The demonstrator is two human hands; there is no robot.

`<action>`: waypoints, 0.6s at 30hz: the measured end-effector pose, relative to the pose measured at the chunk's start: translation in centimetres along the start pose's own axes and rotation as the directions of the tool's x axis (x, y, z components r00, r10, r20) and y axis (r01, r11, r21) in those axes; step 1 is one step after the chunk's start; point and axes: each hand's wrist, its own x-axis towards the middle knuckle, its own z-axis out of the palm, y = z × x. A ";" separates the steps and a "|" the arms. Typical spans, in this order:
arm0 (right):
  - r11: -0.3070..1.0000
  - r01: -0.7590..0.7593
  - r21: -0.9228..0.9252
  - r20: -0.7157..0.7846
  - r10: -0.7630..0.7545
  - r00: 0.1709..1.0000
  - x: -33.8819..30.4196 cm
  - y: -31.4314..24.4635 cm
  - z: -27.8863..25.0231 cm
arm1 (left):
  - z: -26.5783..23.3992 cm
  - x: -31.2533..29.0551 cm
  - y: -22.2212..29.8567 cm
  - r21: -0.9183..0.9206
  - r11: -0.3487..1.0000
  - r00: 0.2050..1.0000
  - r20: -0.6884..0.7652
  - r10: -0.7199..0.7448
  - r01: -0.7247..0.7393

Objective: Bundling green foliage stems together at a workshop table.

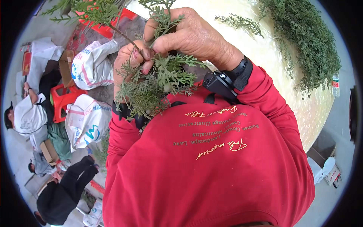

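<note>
Head camera view, looking down past my red sweatshirt at my two bare hands. On the left of the scene, beyond my left arm, two white sacks with coloured print sit one nearer than the other; I cannot see what they hold. A cardboard box stands just beside the farther sack, and a red plastic stool is near both. Farther left are a person in a white top and, nearer, a person in dark clothes. On the far right, a clear plastic bottle is by the table's edge.

The pale table fills the right side, its outer edge curving through the lens. A large heap of greenery lies along its far right, and one loose sprig rests between that heap and my hands. Bare tabletop stretches around the loose sprig and nearer, alongside my right sleeve. My hands show across the table's left edge, in front of my chest.

The bunch of evergreen sprigs is in my grip: my left hand closes its fingers round the stems, while my right hand pinches between thumb and forefinger, touching the left fingertips. Leafy ends hang on the near side, and one long stem reaches out far and left.
</note>
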 end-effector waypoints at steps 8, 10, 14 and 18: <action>0.999 0.011 0.036 -0.015 -0.011 1.000 0.0 0.8 -0.5 | -1.6 0.9 -2.7 -0.168 0.983 0.975 0.196 0.103 -0.070; 0.999 0.016 0.035 -0.038 -0.015 0.999 -0.1 0.9 -0.7 | -2.1 1.1 -2.5 -0.152 0.987 0.956 0.280 0.092 -0.051; 0.997 0.030 0.067 -0.007 -0.030 1.000 -0.2 0.9 -0.7 | -1.9 0.6 -1.9 -0.068 0.998 0.971 0.238 0.021 -0.005; 0.999 -0.021 0.032 0.033 0.019 0.999 -0.5 0.3 -0.5 | -1.7 0.2 -1.6 -0.031 0.998 0.984 0.174 -0.041 0.047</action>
